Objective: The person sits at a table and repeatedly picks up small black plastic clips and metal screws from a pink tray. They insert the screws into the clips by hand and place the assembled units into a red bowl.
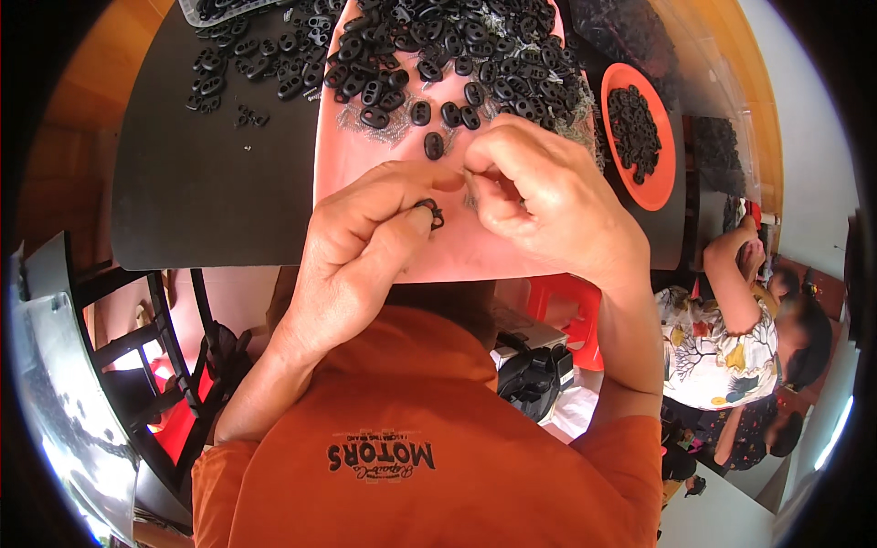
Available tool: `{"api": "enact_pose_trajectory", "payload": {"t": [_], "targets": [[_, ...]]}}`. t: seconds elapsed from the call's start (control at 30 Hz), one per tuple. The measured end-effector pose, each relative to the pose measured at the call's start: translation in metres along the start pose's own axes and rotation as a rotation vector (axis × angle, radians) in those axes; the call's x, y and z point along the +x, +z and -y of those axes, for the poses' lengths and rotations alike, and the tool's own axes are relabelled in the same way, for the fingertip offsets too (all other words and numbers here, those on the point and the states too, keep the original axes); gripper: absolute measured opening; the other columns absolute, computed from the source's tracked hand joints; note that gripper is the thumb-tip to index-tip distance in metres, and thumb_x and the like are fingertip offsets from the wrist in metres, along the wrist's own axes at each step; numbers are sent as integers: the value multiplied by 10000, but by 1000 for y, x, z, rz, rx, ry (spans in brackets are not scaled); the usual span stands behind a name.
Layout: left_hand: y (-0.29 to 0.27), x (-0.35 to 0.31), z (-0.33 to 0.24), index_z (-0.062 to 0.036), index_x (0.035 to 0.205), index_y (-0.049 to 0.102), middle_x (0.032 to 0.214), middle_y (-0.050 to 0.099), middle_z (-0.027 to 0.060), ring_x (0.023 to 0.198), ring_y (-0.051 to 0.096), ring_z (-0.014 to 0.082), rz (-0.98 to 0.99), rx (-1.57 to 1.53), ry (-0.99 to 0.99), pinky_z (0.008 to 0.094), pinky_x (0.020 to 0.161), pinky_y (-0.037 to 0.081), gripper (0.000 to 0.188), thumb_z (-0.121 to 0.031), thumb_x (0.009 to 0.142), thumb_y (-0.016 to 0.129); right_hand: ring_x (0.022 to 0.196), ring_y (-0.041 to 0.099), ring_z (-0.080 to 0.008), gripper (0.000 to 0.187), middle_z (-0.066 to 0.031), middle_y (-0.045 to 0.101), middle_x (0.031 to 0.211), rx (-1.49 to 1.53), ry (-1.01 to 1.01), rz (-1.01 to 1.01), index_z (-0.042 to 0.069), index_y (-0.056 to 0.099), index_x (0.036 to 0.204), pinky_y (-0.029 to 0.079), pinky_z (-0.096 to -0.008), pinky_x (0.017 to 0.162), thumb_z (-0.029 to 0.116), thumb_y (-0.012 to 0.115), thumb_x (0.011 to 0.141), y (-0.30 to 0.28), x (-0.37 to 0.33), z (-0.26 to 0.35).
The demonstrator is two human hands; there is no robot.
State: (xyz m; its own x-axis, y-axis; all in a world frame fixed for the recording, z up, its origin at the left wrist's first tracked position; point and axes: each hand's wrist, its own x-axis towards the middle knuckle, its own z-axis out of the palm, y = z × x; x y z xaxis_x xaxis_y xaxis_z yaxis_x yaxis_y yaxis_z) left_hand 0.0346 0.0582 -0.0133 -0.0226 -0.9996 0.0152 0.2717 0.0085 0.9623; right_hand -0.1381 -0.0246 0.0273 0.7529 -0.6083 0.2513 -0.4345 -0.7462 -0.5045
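Left hand [352, 233]: fingers clamped on 1 black part [438, 216]; right hand [559, 196] beside it, fingertips together, contents unclear. Apparently assembly; next requires alignment.

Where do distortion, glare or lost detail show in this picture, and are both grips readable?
Head view: the black table bends along its left edge; head view: glare whitens the shiny panel at lower left; head view: a black piece is discernible in the left hand, but what the right hand pinches, if anything, is too small to tell.
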Motion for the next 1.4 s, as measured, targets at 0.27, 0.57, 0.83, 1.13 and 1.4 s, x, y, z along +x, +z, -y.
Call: {"api": "enact_pose_trajectory", "payload": {"t": [0.27,0.57,0.83,1.13,1.4], "targets": [[-7,-2,-1,44,1071,638,757,532,-11,563,425,20,-10,-88,-95,182,495,351,252,-26,889,477,574,536,-272,261,-98,520,722,-88,-57,-70,21,496,875,448,-361,503,-106,604,674,9,-3,14],[-6,-3,-6,64,1079,637,678,539,-2,579,438,35,-26,-111,-184,186,521,345,292,-58,888,453,603,570,-287,182,-97,494,778,-308,-66,77,19,478,822,486,-361,499,-38,612,713,5,-5,26],[-10,1,-10,117,1074,619,686,554,45,555,459,81,-86,-230,-233,214,528,365,333,-71,847,463,611,566,-212,142,-67,492,762,-311,-222,-57,14,548,865,469,-326,477,31,609,738,12,-3,10],[-11,5,-8,66,862,543,867,605,149,525,454,124,-41,-291,-185,222,481,353,236,-161,838,482,536,549,-175,95,-43,463,707,-271,-364,-273,46,544,734,457,-305,454,105,616,715,21,-8,-5],[-5,2,-8,28,931,627,750,555,7,559,431,45,-36,-169,-171,184,519,340,203,-90,945,463,587,476,-92,109,-49,538,732,282,-77,-319,-14,575,845,364,-214,504,-51,669,802,24,-12,6]]}}
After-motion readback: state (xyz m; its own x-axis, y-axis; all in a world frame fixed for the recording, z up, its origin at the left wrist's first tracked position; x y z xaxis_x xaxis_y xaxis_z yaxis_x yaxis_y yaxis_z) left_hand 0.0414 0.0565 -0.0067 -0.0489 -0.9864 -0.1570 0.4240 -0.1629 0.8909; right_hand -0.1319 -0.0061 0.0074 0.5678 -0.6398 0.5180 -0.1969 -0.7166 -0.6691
